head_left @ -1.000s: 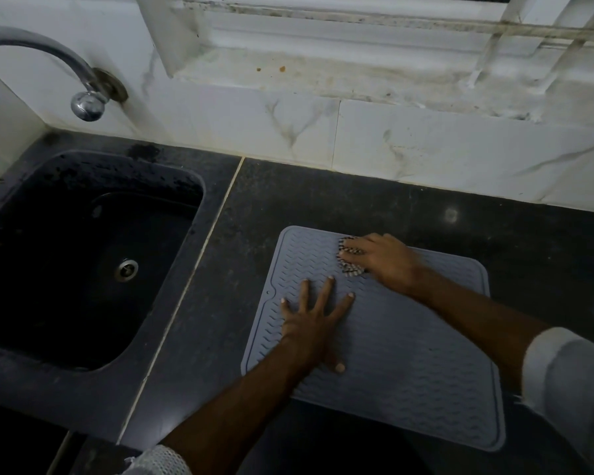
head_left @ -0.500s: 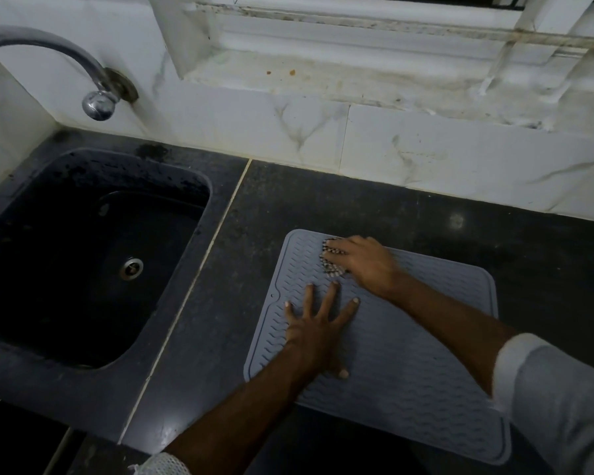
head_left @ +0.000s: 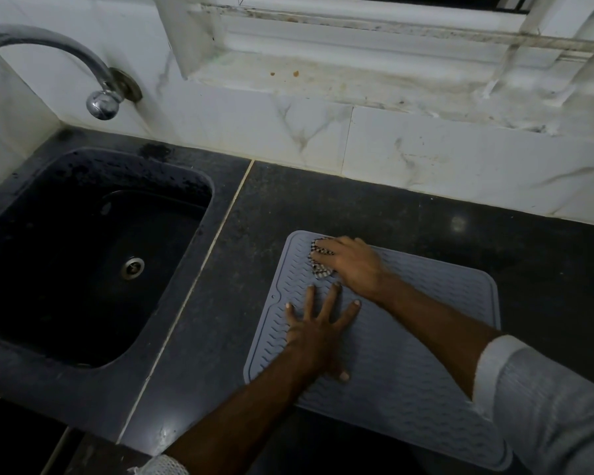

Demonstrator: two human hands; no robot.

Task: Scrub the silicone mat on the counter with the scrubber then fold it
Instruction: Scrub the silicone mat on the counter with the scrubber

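Dark stone counter fills the lower and middle frame, speckled, with a pale seam running diagonally from upper centre to lower left. White marble-look tiles form the wall behind it across the upper frame; a stained window sill sits above them.

Sink: black, left of frame, set into the counter; metal drain visible in its floor. Tap: metal, upper left, arching out from the wall over the sink.

Mat: grey silicone, ribbed wave pattern, raised rim, rounded corners. Lies flat and unfolded on the counter, lower centre to lower right, well right of the sink. Near edge partly hidden by the arms.

Right sleeve: pale fabric, lower right corner. A bit of white fabric shows at the left arm, bottom edge.

Left hand: palm down on the left part of the mat, fingers straight and spread, pressing flat; holds nothing.

Right hand: at the mat's upper left corner, just above the left fingertips, fingers curled over the scrubber and gripping it against the mat.

Scrubber: small, checked dark-and-light, mostly covered by the fingers; only its left side shows.
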